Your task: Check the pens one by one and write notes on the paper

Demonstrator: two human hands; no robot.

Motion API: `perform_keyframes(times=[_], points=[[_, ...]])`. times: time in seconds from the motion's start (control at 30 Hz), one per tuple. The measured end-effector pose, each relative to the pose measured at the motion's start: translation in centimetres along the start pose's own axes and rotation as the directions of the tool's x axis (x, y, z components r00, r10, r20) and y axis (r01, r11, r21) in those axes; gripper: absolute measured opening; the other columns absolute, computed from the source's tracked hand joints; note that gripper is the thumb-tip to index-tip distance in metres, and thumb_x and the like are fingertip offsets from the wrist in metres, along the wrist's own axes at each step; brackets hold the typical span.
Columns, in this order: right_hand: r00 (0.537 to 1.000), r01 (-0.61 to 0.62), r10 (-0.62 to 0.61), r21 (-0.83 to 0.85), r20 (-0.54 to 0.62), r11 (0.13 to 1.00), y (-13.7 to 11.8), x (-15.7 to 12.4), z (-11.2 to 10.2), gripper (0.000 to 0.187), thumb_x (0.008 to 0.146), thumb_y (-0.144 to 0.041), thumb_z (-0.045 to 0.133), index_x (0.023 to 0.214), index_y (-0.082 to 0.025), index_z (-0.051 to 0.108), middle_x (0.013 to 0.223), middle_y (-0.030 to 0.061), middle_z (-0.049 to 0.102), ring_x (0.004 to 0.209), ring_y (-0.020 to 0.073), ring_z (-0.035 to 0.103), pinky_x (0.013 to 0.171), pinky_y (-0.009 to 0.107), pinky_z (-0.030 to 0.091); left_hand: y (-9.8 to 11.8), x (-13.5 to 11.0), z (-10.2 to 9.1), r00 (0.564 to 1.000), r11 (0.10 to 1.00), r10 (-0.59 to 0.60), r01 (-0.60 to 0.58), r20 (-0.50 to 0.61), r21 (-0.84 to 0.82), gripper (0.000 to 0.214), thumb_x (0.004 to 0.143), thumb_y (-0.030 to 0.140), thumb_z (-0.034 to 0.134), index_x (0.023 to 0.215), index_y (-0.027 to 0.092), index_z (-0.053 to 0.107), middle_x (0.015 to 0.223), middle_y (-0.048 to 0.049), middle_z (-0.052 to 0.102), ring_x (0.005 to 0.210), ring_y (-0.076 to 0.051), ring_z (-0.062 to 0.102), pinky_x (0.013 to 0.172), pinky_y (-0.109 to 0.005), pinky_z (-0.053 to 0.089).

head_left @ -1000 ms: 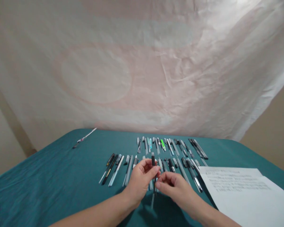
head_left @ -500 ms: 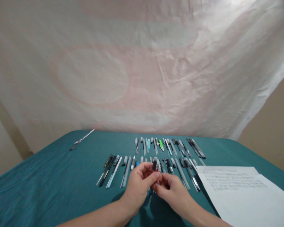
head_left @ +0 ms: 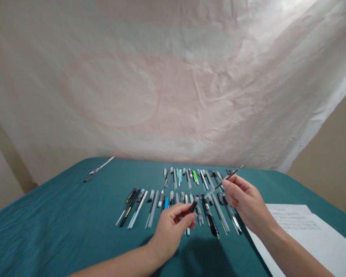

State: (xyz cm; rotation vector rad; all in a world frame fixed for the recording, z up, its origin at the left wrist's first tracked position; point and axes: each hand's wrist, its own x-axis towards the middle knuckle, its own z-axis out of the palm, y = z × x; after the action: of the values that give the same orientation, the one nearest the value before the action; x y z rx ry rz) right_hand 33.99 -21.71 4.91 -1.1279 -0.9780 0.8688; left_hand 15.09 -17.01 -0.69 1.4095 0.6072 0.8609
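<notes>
Between the thumb and fingers of my left hand (head_left: 175, 227) is a short dark pen part (head_left: 194, 205), tilted upward; whether it is a cap or a grip piece I cannot tell. To the right and higher, my right hand (head_left: 246, 202) pinches a thin pen refill (head_left: 233, 173), its dark tip pointing up right and its clear end down left. The two hands are apart, both above the front row of pens. A black pen (head_left: 210, 219) lies on the cloth between them.
A green cloth (head_left: 75, 238) covers the table. Two rows of pens and caps lie across it, including a green piece (head_left: 195, 177) and a blue one (head_left: 166, 202). Written paper sheets (head_left: 300, 238) lie at right. Several refills (head_left: 99, 169) lie far left.
My hands were together around the pen parts. The right hand has moved up and right with the refill, away from the dark piece in my left hand, which has stayed nearly in place.
</notes>
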Motion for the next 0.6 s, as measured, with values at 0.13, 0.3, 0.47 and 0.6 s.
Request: perform_keyframes(times=[0.13,0.3,0.47,0.6], points=[[1.0,0.002,-0.002,0.01,-0.006,1.0,-0.1,0.2,-0.22,0.02,0.079,-0.034,0.058,0.074,-0.017,0.048,0.051,-0.009,0.027,0.043,0.0042,0.021,0.04,0.02,0.013,0.22,-0.17,0.11,0.998,0.996,0.028,-0.033,0.062,0.083,0.02,0.078,0.03,0.058,0.087,0.014,0.066,0.072,-0.0016,0.057,0.064,-0.013,0.055,0.06,-0.024,0.045],[0.999,-0.02,0.022,-0.037,0.033,0.999,0.47,0.05,0.53,0.023,0.078,-0.036,0.058,0.072,-0.017,0.047,0.05,-0.0093,0.028,0.042,0.0038,0.02,0.039,0.02,0.012,0.53,-0.17,0.06,0.997,0.994,0.031,-0.039,0.077,0.102,0.019,0.078,0.028,0.057,0.086,0.013,0.066,0.071,-0.0013,0.056,0.063,-0.012,0.054,0.061,-0.023,0.044],[1.0,-0.001,0.005,-0.155,0.028,0.988,0.45,0.15,0.27,0.025,0.079,-0.038,0.057,0.07,-0.017,0.046,0.05,-0.009,0.028,0.044,0.0043,0.021,0.04,0.02,0.013,0.5,-0.25,-0.1,0.993,0.993,0.026,-0.039,0.114,0.115,0.016,0.078,0.025,0.056,0.082,0.014,0.067,0.071,-0.0006,0.054,0.063,-0.012,0.054,0.061,-0.022,0.043],[0.998,0.061,-0.05,-0.286,0.044,0.956,-0.05,0.06,-0.08,0.025,0.079,-0.038,0.056,0.069,-0.017,0.047,0.052,-0.0078,0.032,0.046,0.005,0.024,0.042,0.019,0.018,0.61,-0.34,-0.12,0.989,0.992,0.021,-0.039,0.149,0.121,0.016,0.078,0.025,0.055,0.082,0.014,0.067,0.071,-0.0005,0.054,0.063,-0.012,0.053,0.061,-0.023,0.042]])
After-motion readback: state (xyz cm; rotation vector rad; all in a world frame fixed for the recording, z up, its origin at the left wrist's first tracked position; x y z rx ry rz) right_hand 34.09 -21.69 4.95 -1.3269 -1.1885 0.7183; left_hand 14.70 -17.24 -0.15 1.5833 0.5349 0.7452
